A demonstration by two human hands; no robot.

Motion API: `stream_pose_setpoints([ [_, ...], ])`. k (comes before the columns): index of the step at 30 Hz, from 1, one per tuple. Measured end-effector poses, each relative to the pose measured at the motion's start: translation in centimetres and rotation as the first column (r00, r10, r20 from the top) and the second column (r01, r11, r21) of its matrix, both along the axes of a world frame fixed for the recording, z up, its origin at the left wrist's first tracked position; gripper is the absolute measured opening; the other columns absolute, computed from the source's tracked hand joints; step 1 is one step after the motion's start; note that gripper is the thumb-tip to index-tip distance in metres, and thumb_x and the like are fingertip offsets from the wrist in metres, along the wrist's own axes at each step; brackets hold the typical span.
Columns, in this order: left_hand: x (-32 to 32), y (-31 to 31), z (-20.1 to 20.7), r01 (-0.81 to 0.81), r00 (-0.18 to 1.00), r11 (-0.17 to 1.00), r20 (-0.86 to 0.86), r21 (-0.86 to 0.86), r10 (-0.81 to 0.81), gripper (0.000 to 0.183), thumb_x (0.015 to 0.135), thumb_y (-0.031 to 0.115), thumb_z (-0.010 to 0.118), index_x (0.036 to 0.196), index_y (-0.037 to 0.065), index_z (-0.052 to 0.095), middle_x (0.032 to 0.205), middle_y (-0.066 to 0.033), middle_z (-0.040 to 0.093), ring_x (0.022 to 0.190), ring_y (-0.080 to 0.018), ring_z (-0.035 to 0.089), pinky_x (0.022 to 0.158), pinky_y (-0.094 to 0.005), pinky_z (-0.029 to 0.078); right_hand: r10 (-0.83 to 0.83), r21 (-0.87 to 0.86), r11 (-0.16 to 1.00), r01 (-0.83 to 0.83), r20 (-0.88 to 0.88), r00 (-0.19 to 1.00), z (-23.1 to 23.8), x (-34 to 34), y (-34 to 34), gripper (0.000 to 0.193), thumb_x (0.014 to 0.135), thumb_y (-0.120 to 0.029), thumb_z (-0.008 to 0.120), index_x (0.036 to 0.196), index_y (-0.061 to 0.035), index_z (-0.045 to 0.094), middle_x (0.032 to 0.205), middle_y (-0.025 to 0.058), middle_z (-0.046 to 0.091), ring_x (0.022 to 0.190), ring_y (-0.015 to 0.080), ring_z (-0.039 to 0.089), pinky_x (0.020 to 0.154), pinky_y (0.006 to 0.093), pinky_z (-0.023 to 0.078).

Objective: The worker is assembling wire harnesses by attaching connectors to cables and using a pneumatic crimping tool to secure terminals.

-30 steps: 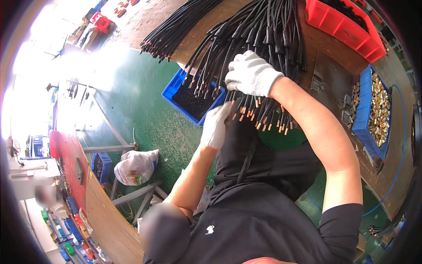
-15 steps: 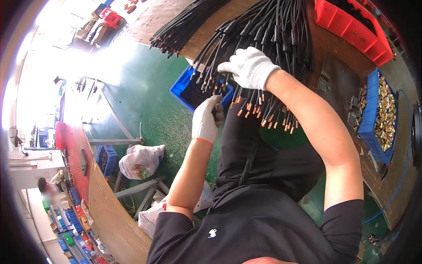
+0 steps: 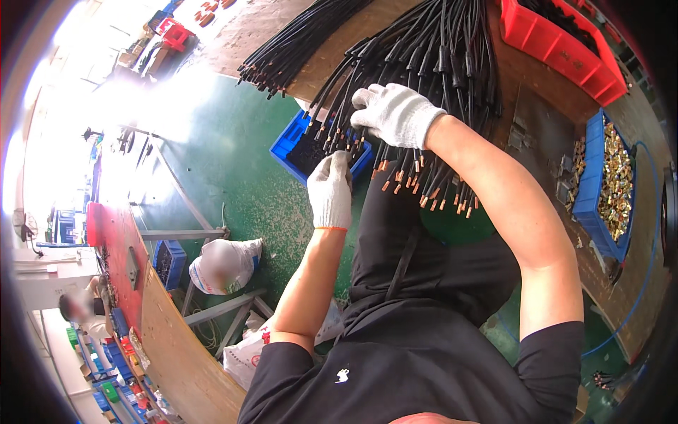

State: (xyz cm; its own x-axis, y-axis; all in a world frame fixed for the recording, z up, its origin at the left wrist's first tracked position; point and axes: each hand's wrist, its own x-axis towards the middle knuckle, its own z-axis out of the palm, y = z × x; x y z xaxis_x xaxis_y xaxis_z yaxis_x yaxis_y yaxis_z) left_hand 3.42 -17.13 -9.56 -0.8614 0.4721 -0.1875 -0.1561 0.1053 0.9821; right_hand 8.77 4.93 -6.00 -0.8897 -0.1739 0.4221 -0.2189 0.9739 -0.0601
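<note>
A large bunch of black cables (image 3: 443, 74) with bare copper ends (image 3: 433, 192) hangs over the bench edge towards me. My right hand (image 3: 399, 116), in a white knitted glove, lies over the bunch with its fingers curled round a cable at the left side. Just below it, my left hand (image 3: 330, 189), gloved too, is pinched closed at the hanging cable ends; what its fingertips hold is hidden. Beneath both hands stands a blue bin (image 3: 284, 145) with small dark pieces inside.
Another cable bundle (image 3: 289, 53) lies to the left on the bench. At right are a red crate (image 3: 565, 53) of black parts and a blue bin (image 3: 592, 187) of brass-coloured fittings. A white sack (image 3: 244, 258) sits near a metal frame (image 3: 224, 311). A person (image 3: 88, 311) is far left.
My left hand has moved slightly up and its fingers have closed together. The right hand's forefinger, stretched out to the left before, is now curled in.
</note>
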Motion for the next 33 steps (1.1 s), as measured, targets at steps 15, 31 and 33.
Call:
stream_pose_setpoints([
  [15,-0.9,1.2,1.2,0.087,0.916,0.940,-0.345,-0.331,-0.207,0.034,0.107,0.031,0.061,0.115,0.001,0.077,0.099,-0.0179,0.078,0.091,-0.0257,0.073,0.085,-0.0380,0.054,0.053,-0.016,0.999,-0.051,0.143,0.988,0.7,0.5,0.2,0.018,0.089,-0.019,0.072,0.106,-0.0165,0.076,0.116,0.0082,0.069,0.111,0.0289,0.067,0.095,0.0423,0.054],
  [31,-2.7,2.5,3.0,0.424,0.798,0.900,0.430,0.098,-0.423,0.036,0.107,0.043,0.065,0.086,0.013,0.064,0.065,0.0084,0.049,0.050,-0.0049,0.038,0.046,-0.0228,0.028,0.135,-0.212,0.970,-0.121,0.057,0.989,-0.2,0.5,1.0,0.022,0.080,-0.018,0.083,0.102,-0.0168,0.080,0.098,0.0081,0.068,0.099,0.0316,0.067,0.089,0.0433,0.055],
  [33,-2.1,1.9,3.1,0.428,0.813,0.900,0.401,0.080,-0.422,0.035,0.107,0.042,0.065,0.085,0.014,0.063,0.064,0.0084,0.048,0.050,-0.0049,0.038,0.046,-0.0231,0.028,0.143,-0.241,0.962,-0.128,0.046,0.989,-0.5,0.7,0.9,0.025,0.078,-0.017,0.085,0.102,-0.0169,0.080,0.098,0.0092,0.067,0.098,0.0320,0.067,0.088,0.0438,0.055],
])
